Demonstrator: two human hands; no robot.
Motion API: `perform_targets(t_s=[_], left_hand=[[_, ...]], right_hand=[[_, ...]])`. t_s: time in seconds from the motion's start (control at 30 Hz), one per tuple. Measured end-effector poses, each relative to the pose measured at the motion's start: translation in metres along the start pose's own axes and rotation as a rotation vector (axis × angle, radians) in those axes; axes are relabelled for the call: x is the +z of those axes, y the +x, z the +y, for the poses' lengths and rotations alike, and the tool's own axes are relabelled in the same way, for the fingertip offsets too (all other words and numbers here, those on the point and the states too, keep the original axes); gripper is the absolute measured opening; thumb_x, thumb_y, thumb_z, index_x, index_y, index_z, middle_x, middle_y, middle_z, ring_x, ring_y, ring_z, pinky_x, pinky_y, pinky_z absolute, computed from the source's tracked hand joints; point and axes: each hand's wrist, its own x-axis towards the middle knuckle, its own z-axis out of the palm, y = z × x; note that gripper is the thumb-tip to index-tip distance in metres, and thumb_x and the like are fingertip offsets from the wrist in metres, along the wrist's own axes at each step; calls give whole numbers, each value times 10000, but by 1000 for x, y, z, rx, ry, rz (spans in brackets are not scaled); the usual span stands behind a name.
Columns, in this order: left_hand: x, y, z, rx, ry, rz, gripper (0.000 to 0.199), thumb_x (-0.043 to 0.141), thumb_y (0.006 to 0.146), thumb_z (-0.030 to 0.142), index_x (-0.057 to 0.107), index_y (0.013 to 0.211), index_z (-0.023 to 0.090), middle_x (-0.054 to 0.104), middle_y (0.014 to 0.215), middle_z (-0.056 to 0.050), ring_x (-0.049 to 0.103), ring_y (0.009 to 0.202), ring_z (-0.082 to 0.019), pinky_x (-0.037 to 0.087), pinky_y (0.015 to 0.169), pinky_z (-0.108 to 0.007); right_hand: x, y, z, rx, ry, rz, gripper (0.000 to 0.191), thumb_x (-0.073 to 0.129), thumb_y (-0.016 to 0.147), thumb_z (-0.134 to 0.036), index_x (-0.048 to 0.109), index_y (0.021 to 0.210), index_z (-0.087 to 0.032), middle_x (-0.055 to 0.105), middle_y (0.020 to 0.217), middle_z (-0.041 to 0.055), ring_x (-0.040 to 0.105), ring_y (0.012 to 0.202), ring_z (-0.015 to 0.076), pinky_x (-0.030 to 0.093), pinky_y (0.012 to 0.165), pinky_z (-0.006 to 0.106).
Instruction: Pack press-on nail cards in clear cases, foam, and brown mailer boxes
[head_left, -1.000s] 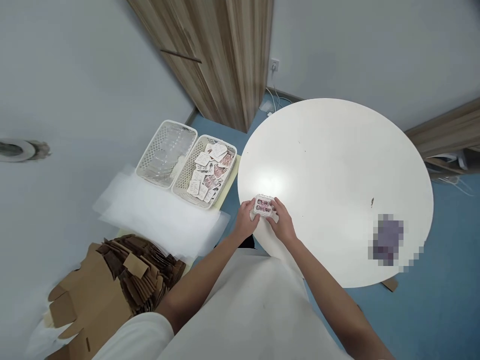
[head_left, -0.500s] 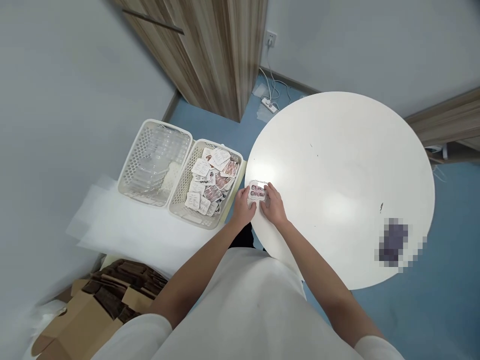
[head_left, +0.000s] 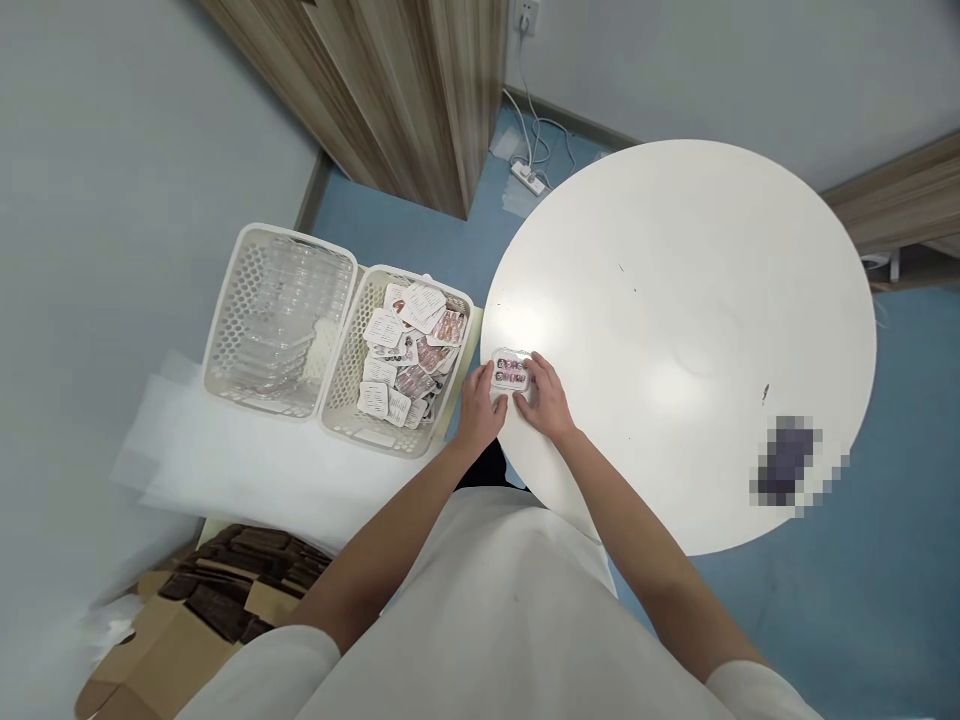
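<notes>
A person's left hand (head_left: 480,408) and right hand (head_left: 550,402), fingers partly curled, grip opposite sides of a small clear plastic case (head_left: 511,371) holding two rows of pinkish, nail-like pieces, at the left edge of a round white table (head_left: 690,230); whether the case touches the tabletop cannot be told. To the left, a white perforated basket (head_left: 367,435) of printed cards (head_left: 424,305) stands beside another basket (head_left: 232,310) of clear plastic shells (head_left: 289,310), with brown cardboard boxes (head_left: 169,645) at near left.
</notes>
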Motion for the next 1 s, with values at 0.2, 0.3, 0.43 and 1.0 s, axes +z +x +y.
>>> perform_targets(t_s=[0.2,0.3,0.43,1.0], left_hand=[[5,-2,0,3,7,35,658,505,758,213,194,1338,185,342,1264,-132,291,1203,-268,258,995,-452],[8,-7,2,10,13,68,711,529,740,223,156,1343,177,289,1316,-139,249,1236,-273,233,1011,-459],[11,-23,8,7,17,108,747,546,725,245,133,1343,170,230,1357,-147,204,1268,-279,220,1019,-468],[16,-170,29,-203,87,232,521,480,768,312,340,1256,198,327,1306,-114,279,1236,-270,299,983,-456]], right_hand=[[-2,1,4,-62,-2,-6,660,540,731,-313,252,1316,-209,206,1406,96,204,1290,253,300,1009,452],[-3,0,7,-89,11,-13,715,560,716,-327,215,1331,-208,137,1425,97,162,1302,263,288,1011,465],[-10,-15,8,-73,53,-71,833,596,684,-341,124,1358,-213,29,1442,100,111,1313,275,272,1013,479],[-46,-133,19,-61,201,-131,644,515,735,-286,226,1310,-264,292,1317,106,550,924,183,451,850,413]])
